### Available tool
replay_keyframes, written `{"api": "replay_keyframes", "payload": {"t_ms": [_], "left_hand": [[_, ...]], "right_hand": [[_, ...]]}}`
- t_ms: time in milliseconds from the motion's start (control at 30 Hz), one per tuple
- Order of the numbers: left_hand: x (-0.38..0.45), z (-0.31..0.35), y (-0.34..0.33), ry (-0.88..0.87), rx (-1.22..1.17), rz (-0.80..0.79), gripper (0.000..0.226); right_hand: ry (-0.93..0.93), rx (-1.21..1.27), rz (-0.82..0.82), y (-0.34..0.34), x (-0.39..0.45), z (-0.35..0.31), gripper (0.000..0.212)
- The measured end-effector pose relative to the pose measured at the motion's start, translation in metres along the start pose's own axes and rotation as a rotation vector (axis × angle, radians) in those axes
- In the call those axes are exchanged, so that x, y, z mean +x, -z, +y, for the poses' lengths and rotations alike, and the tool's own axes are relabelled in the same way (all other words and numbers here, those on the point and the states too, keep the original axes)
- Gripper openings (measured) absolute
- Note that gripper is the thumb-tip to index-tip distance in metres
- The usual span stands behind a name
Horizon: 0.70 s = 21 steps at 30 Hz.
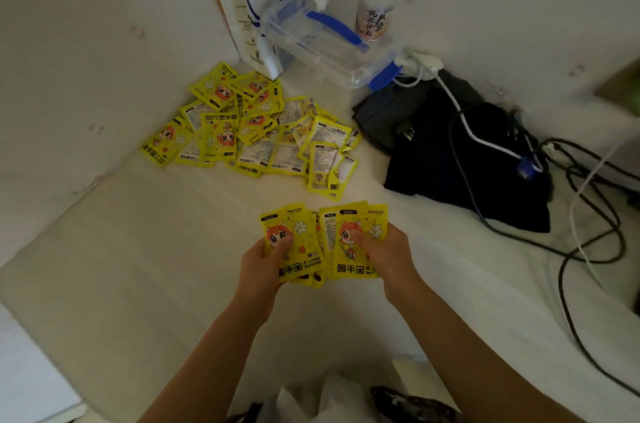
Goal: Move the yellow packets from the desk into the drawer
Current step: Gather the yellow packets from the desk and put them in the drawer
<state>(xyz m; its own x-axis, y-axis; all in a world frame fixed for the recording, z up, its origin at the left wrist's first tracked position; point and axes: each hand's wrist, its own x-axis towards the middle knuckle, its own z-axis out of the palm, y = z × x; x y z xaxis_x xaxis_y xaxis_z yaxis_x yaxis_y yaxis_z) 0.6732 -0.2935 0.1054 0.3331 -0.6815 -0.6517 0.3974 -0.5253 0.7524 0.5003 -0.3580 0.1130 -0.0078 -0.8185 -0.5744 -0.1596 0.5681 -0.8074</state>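
Desk [145, 266] is white; no drawer is in view. Main pile [256, 124] of yellow packets lies far-left by the wall corner, untouched. Near centre, two fanned stacks are held above the desk: left hand [259, 263] grips left stack [294, 242], right hand [388, 256] grips right stack [353, 239], thumbs on top. Stacks should be squared into one bundle and pinched firmly before carrying, so slippery packets are not dropped.

Both hands [266, 259] [388, 251] grip yellow packets [323, 242]; packet pile [256, 131] behind on desk [138, 266].
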Motion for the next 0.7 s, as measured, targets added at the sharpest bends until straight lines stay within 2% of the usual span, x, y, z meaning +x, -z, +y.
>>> {"api": "replay_keyframes", "payload": {"t_ms": [333,700], "left_hand": [[-0.061,-0.043,0.031,0.019,0.162,-0.252,0.021],[-0.114,-0.105,-0.007,0.031,0.527,-0.458,0.015]], "right_hand": [[-0.067,0.146,0.251,0.014,-0.111,0.076,0.006],[-0.147,0.363,0.541,0.069,-0.216,0.149,0.007]]}}
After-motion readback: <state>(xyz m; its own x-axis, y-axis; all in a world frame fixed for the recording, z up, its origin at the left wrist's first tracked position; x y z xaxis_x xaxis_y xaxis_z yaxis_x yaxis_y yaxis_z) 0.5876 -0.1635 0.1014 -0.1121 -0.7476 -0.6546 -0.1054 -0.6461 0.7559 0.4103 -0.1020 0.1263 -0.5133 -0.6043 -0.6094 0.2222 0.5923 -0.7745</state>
